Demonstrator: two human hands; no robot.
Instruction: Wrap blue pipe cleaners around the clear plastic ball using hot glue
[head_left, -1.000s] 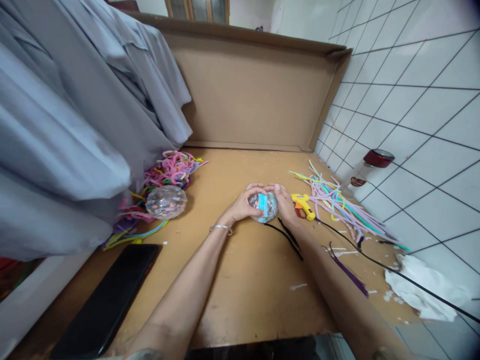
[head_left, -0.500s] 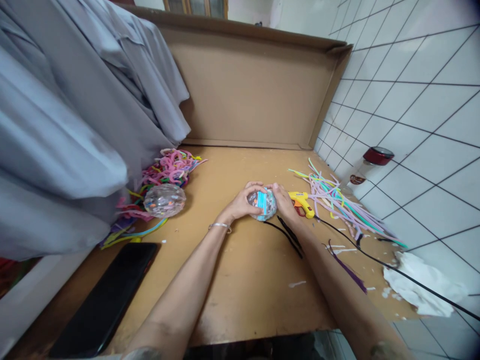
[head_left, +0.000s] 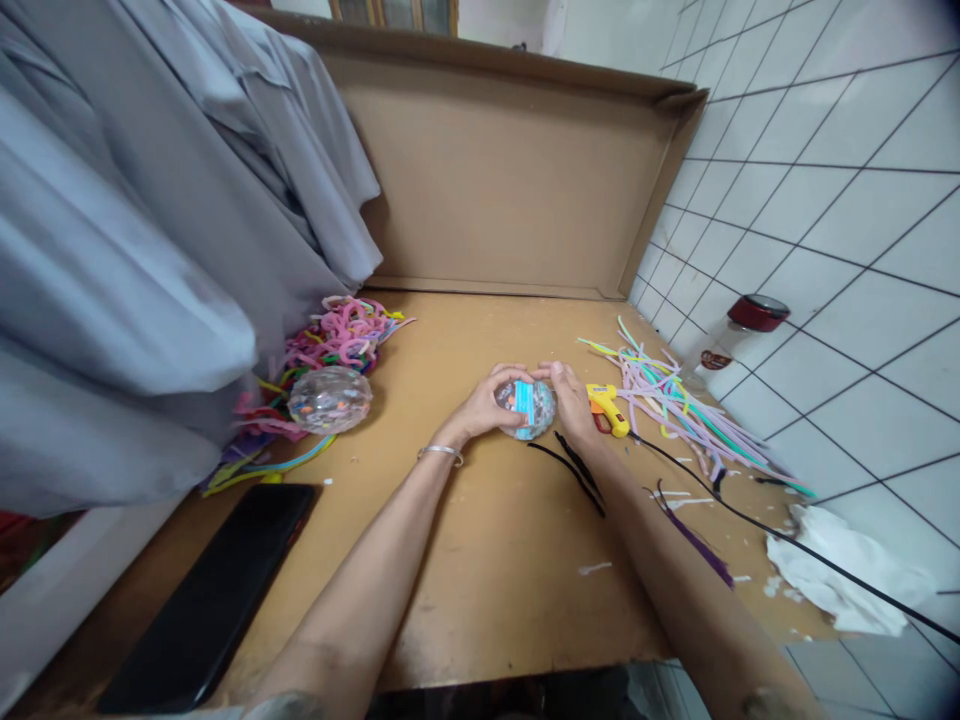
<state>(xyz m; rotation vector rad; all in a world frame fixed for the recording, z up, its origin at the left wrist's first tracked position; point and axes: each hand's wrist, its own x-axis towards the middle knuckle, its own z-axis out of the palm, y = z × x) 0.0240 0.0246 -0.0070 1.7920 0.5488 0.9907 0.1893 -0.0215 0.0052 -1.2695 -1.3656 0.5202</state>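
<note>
A clear round ball (head_left: pixel 541 407) with speckled bits inside and a light blue strip across it rests on the wooden table. My left hand (head_left: pixel 491 402) is closed around its left side, thumb at the front and fingers over the top. My right hand (head_left: pixel 568 400) stands on edge by the ball's right side, its fingers stretched toward the far side; whether the palm touches the ball I cannot tell. Just right of that hand lies a yellow glue gun (head_left: pixel 609 408). Black fuzzy stems (head_left: pixel 574 470) lie under and beside my right wrist.
A second clear ball (head_left: pixel 330 400) sits at left by a pile of pink fuzzy stems (head_left: pixel 352 330). A black phone (head_left: pixel 217 590) lies near the front left. Pastel stems (head_left: pixel 675 405), a red-lidded jar (head_left: pixel 724 345) and white tissue (head_left: pixel 847 570) are at right. A cardboard wall (head_left: pixel 495 170) stands behind.
My right hand has moved slightly off the ball's right side, showing more of the ball. My left hand keeps its hold in the same place.
</note>
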